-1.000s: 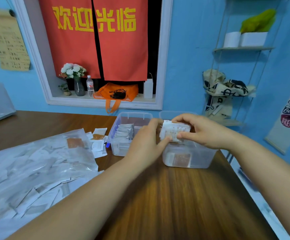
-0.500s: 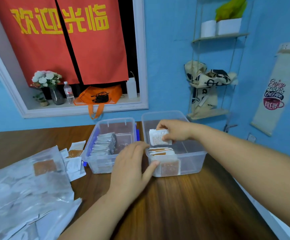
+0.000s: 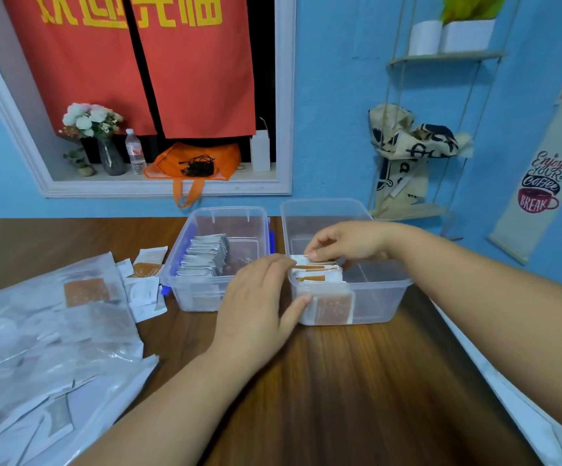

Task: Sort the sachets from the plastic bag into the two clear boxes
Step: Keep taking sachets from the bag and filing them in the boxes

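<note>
Head cam stuff, fingers first: the fingers (image 3: 316, 253) of the right hand (image 3: 350, 243) were curled down and pinched onto the top edges at the back of the white-and-brown sachets (image 3: 320, 277). Those sachets were stood on edge in a packed row in the near-left corner of the right clear box (image 3: 377, 304); whether one or a few were actually gripped couldn't be told.

The left hand (image 3: 256, 307) was laid loose against that same corner from outside, nothing gripped. Its thumb (image 3: 298, 302) was pressed flat on the box's front wall, and its fingertips were rested up by the rim, just touching the sachet row.

The left clear box (image 3: 199, 297) was parked right beside the other one, nearly touching, and a neat row of silver sachets (image 3: 205, 257) was lined up inside it.

Further left, a few loose sachets (image 3: 145, 290) were scattered on the bench (image 3: 340, 398) just beside that box. The plastic bag (image 3: 37, 348) was spread flat on the left end of the bench, with plenty of unsorted sachets seen through it.
</note>
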Demonstrator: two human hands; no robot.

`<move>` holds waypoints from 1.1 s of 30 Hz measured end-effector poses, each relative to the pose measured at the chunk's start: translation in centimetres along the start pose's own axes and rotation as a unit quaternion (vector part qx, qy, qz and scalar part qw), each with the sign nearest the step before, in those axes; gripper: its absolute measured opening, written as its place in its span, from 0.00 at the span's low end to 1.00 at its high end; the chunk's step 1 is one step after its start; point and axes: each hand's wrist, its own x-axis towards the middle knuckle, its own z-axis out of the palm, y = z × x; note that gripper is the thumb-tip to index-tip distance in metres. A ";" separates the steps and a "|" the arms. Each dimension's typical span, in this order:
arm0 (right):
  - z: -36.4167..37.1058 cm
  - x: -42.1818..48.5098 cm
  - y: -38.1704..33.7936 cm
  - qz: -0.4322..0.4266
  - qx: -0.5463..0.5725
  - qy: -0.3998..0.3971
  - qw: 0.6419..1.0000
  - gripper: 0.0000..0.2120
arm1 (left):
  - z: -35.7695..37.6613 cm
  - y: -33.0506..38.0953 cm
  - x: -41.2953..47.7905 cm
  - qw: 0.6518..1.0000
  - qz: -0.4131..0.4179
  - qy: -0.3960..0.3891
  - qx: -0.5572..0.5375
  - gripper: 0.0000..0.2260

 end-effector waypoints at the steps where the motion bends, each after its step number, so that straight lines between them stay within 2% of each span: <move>1: 0.0 -0.1 0.0 -0.001 0.001 -0.002 1.000 0.08 | 0.0 0.0 0.0 1.000 -0.001 0.001 -0.002 0.24; 16: 1.1 -1.1 -0.3 -0.022 -0.079 0.014 0.997 0.09 | -0.2 0.2 -0.1 1.000 0.007 0.010 -0.016 0.23; 21: 1.5 -2.5 -1.5 -0.038 -0.102 0.086 0.990 0.13 | -1.3 0.2 0.1 0.999 0.017 -0.008 -0.033 0.22; 25: 2.5 -4.0 -4.2 -0.122 -0.091 0.180 0.972 0.09 | -4.0 -0.4 -0.9 0.999 0.015 -0.001 -0.040 0.18; 27: 4.0 -4.8 -6.4 -0.172 -0.099 0.196 0.960 0.08 | -6.2 -1.3 -2.3 1.000 0.007 0.002 -0.027 0.14; 30: 7.7 -5.9 -10.0 -0.246 -0.125 0.162 0.947 0.08 | -9.8 -3.0 -5.7 0.999 -0.027 0.024 -0.017 0.10; 32: 11.1 -6.0 -12.1 -0.295 -0.139 0.110 0.939 0.08 | -12.1 -4.7 -8.7 0.996 -0.080 0.025 -0.005 0.03; 33: 12.8 -5.9 -13.0 -0.317 -0.150 0.084 0.932 0.09 | -13.1 -5.6 -10.2 0.994 -0.107 0.035 0.001 0.06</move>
